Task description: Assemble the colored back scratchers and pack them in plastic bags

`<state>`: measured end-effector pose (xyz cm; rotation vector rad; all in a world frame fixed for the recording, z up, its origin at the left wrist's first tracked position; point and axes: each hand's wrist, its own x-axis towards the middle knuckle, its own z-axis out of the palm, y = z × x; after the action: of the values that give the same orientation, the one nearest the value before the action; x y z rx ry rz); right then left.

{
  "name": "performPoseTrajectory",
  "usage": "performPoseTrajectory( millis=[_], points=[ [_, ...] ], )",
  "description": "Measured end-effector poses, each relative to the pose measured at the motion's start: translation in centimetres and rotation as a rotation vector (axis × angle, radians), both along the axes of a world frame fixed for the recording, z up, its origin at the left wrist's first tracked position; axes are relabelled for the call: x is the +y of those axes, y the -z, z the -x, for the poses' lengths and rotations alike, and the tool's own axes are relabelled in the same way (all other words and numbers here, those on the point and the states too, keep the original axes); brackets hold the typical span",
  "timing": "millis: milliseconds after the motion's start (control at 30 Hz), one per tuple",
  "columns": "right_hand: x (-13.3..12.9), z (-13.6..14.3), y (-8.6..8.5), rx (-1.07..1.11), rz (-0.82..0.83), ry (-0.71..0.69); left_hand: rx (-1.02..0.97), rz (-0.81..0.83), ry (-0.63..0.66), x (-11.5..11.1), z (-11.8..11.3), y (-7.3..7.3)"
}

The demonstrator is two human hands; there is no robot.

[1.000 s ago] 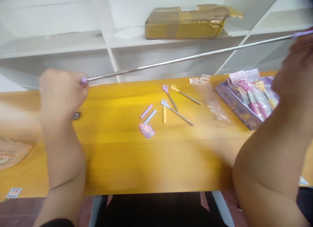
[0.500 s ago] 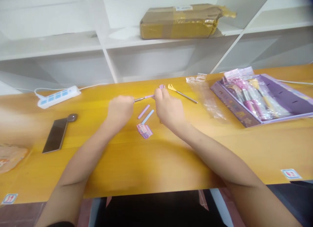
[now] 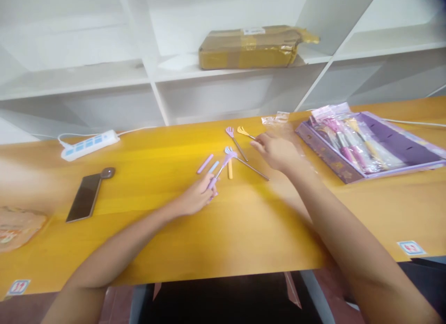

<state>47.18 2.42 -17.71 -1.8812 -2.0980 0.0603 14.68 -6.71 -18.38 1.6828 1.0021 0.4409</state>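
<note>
Yellow laminate carries our small job: on the desk (image 3: 174, 249), our left hand (image 3: 197, 198) pinches a collapsed purple scratcher (image 3: 223, 165) by its grip, claw end pointing away from us, just left of the blue scratcher (image 3: 244, 160). Our right hand (image 3: 277, 151) reaches to the orange scratcher (image 3: 245, 131) behind the blue one, fingers curled at its shaft; we cannot tell whether they have closed on it. A second purple scratcher (image 3: 235, 139) lies beside it. Three loose pastel sleeves, purple (image 3: 205, 163), blue (image 3: 213, 166) and orange (image 3: 230, 170), lie left of the blue scratcher. By our reading, one tool is in hand, three are out on the wood, and the purple tray (image 3: 400, 142) to the right holds more bagged ones. Each tool is a thin steel rod with a small plastic rake head; the bags are glossy and crinkled.
</note>
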Motion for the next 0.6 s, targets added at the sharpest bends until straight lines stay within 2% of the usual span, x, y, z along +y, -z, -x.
performPoseTrajectory(
  millis=[67, 100, 167, 233, 333, 400, 600],
  points=[
    [-0.3, -3.8, 1.0, 0.026, -0.054, 0.137, -0.084, 0.153, 0.006, -1.6, 0.1, 2.0],
    [-0.5, -5.6, 1.5, 0.022, -0.109, 0.198, -0.128, 0.174, 0.022, -2.2, 0.2, 2.8],
    [-0.8, -8.4, 2.4, -0.001, -0.165, 0.286, -0.180, 0.093, 0.036, -3.0, 0.4, 3.8],
    [-1.0, -10.2, 3.1, -0.009, -0.118, 0.408, -0.180, -0.067, 0.058, -3.2, 0.5, 4.2],
    [-1.0, -11.6, 3.6, 0.022, 0.036, 0.575, -0.149, -0.205, 0.103, -3.0, 0.5, 4.1],
    [-0.8, -11.9, 3.9, 0.041, 0.095, 0.593, -0.132, -0.204, 0.113, -2.8, 0.6, 4.0],
    [-0.4, -12.4, 4.5, 0.054, 0.106, 0.611, -0.079, -0.214, 0.143, -2.5, 0.7, 4.2]
  ],
)
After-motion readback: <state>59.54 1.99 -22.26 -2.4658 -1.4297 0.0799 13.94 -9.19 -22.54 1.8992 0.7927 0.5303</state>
